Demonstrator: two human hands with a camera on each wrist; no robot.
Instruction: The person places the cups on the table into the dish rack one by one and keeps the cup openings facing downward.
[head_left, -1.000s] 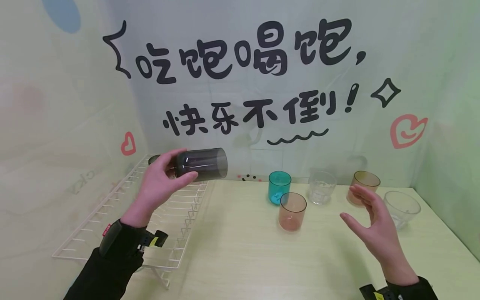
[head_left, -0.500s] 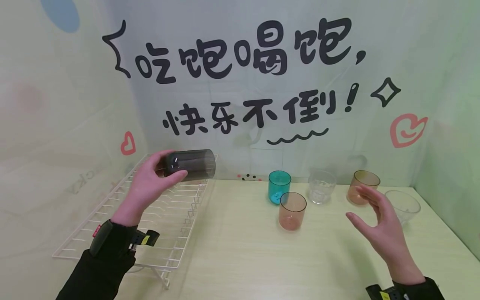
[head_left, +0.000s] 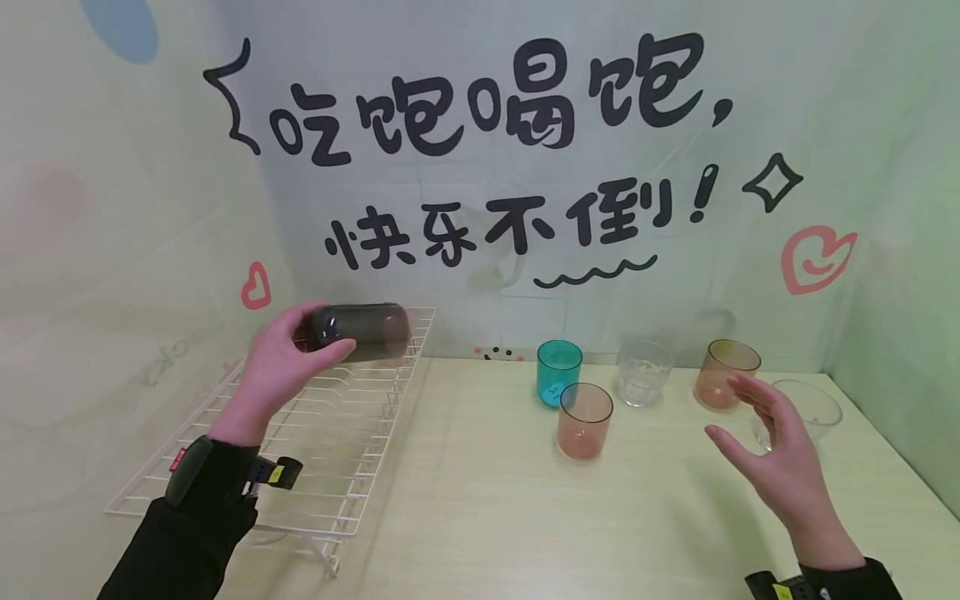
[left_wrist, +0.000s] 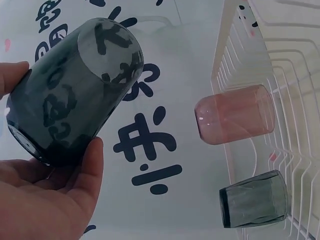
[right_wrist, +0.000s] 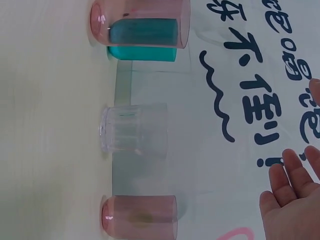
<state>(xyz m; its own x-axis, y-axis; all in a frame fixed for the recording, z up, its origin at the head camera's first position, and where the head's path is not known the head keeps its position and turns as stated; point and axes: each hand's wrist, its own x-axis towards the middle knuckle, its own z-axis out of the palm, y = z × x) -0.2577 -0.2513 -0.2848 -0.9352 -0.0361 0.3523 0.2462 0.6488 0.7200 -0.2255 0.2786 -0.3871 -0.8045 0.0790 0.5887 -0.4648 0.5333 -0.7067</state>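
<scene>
My left hand [head_left: 281, 367] grips a dark grey drinking glass [head_left: 367, 332], thumb along the near side, fingers behind it. The glass lies on its side in the air, mouth to the right, over the far part of a white wire dish rack [head_left: 300, 530]. In the left wrist view, a pink glass [left_wrist: 235, 115] and a grey-green glass [left_wrist: 255, 200] stand mouth-down on the rack; the left hand hides them in the head view. My right hand [head_left: 787, 467] hovers above the table with fingers spread and holds nothing, overlapping a clear glass [head_left: 817, 404] and close to an amber-pink glass [head_left: 723, 375].
A teal glass [head_left: 558, 375], a pink tumbler [head_left: 585, 425] and a clear tumbler [head_left: 643, 375] stand upright on the pale wooden table [head_left: 510, 517]. A printed cloth wall [head_left: 480, 292] closes off the back, with side walls left and right.
My left hand has carried the grey glass left, farther over the rack, and its mouth has turned away from view. My right hand has drifted slightly right and down.
</scene>
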